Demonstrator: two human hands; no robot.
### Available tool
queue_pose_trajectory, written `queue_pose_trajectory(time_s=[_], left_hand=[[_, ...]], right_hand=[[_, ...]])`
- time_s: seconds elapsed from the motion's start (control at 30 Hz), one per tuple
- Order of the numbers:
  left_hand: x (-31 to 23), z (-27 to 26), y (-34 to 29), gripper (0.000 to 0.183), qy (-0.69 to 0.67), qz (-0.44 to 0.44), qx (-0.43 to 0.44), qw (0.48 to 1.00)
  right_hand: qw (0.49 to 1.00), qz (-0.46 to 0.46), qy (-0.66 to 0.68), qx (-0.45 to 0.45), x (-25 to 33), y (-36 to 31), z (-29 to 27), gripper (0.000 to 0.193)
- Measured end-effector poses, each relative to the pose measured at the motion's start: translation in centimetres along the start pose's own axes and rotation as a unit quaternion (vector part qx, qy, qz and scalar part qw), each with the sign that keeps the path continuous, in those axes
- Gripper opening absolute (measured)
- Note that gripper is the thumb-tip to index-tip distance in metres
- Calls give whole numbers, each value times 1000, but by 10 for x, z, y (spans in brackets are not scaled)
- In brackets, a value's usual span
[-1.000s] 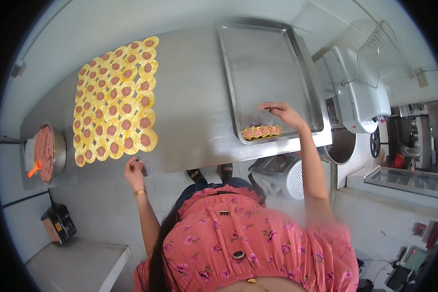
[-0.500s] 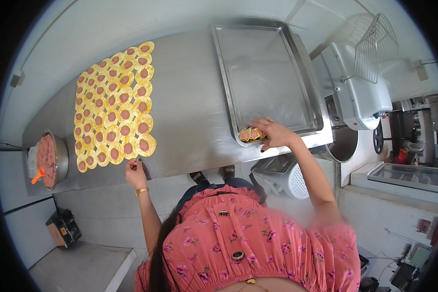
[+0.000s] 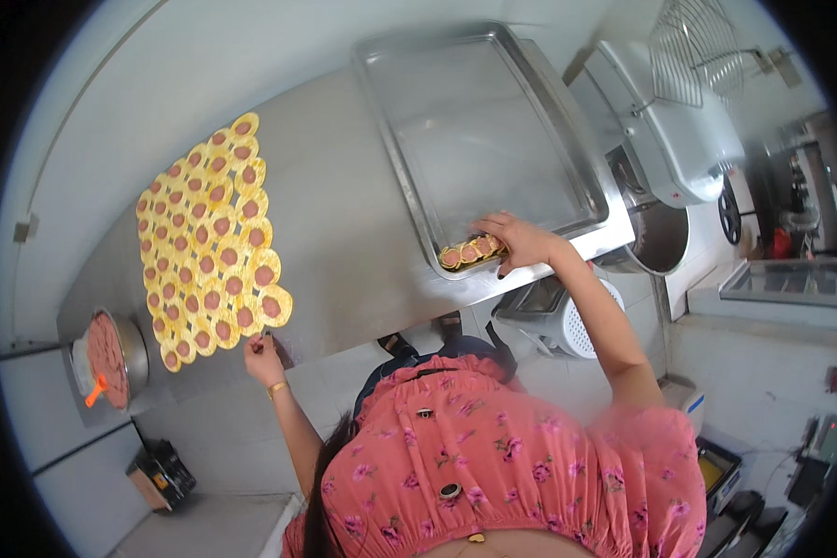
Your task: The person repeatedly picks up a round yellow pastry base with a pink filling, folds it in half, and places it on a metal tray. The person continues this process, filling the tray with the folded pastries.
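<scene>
In the near left corner of a large metal tray (image 3: pixel 409 177), a short row of folded yellow wrappers with pink filling (image 3: pixel 469 250) lies along the wall. Over the right end of that row is my right hand (image 3: pixel 522 245), fingers on the far side and thumb on the near side, closed about a filled wrapper it partly hides. My left hand (image 3: pixel 266 361) rests by the table's near edge, fingertips pinched together; whatever they may hold is hidden. Just beyond it lies a sheet of round yellow wrappers (image 3: pixel 204 246), each topped with a pink lump of filling.
Both stand on a steel table (image 3: pixel 330 205). At its left end sits a metal bowl of pink filling (image 3: pixel 112 358) with an orange-handled utensil (image 3: pixel 97 391). To the right are a white mixer (image 3: pixel 665 121) and its steel bowl (image 3: pixel 662 240). A white perforated stool (image 3: pixel 581 321) is below the table.
The whole view has turned and shifted a little. My right hand has moved slightly along the row, and more of the filled wrappers show beside it. My left hand stays pinched near the table edge.
</scene>
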State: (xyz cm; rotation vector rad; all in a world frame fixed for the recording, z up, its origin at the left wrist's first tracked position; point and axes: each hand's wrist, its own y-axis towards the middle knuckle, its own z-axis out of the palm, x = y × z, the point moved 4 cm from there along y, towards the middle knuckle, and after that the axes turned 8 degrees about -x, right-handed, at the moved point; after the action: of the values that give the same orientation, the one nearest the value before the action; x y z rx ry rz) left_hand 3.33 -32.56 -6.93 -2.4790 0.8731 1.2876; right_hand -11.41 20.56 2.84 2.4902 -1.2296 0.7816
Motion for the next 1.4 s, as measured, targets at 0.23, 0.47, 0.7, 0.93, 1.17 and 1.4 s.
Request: queue_pose_trajectory(time_s=[0.23, 0.47, 0.7, 0.93, 1.17, 1.4], left_hand=[[-1, 2, 4, 17, -36, -51, 0, 998], [-5, 0, 5, 16, 15, -35, -2, 999], [-2, 0, 6, 17, -6, -53, -4, 999], [-2, 0, 5, 17, -11, -59, 4, 998], [-9, 1, 0, 19, 35, -33, -26, 999], [-24, 3, -9, 25, 86, 12, -84, 993]], right_hand=[[995, 43, 39, 78, -22, -10, -1, 69], [997, 70, 29, 34, -15, -11, -2, 68], [992, 36, 25, 115, -8, 0, 6, 76], [996, 52, 36, 59, -21, -10, -7, 84], [992, 65, 60, 86, -48, -23, -10, 82], [988, 135, 9, 70, -26, -19, -23, 101]])
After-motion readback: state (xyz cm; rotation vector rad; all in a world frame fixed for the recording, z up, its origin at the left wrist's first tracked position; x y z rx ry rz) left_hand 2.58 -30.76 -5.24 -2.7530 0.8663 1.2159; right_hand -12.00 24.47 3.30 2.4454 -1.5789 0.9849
